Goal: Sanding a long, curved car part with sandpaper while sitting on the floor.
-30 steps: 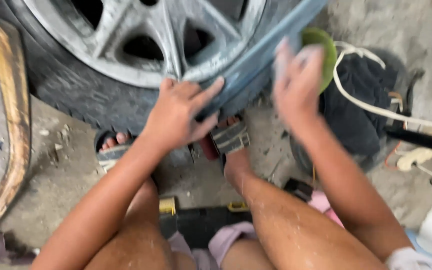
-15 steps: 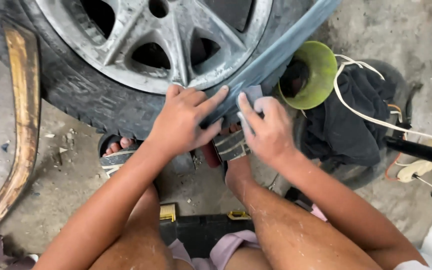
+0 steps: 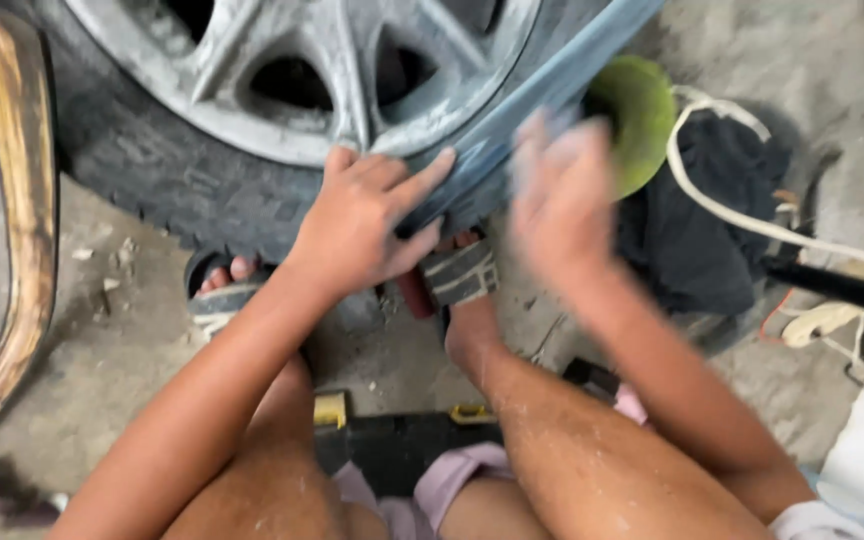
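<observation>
A black tyre (image 3: 142, 170) on a grey spoked alloy rim (image 3: 337, 85) lies on the concrete in front of me. My left hand (image 3: 367, 225) lies flat on the tyre's bluish-grey edge (image 3: 532, 95), fingers spread and thumb stretched along it. My right hand (image 3: 562, 200) is blurred by motion just right of that edge, below a green bowl (image 3: 642, 115). Its fingers look whitish, and I cannot tell whether it holds anything. My sandalled feet (image 3: 462, 275) rest under the tyre.
A dark cloth heap (image 3: 702, 235) with a white cord (image 3: 752, 220) lies to the right, beside a black handle (image 3: 837, 285). A curved wooden piece (image 3: 17, 240) lies on the left. A black box with yellow latches (image 3: 402, 440) sits between my legs.
My right hand went from the green bowl down to the tyre edge beside my left hand, then moved right and up again in a blur. My left hand stayed on the tyre.
</observation>
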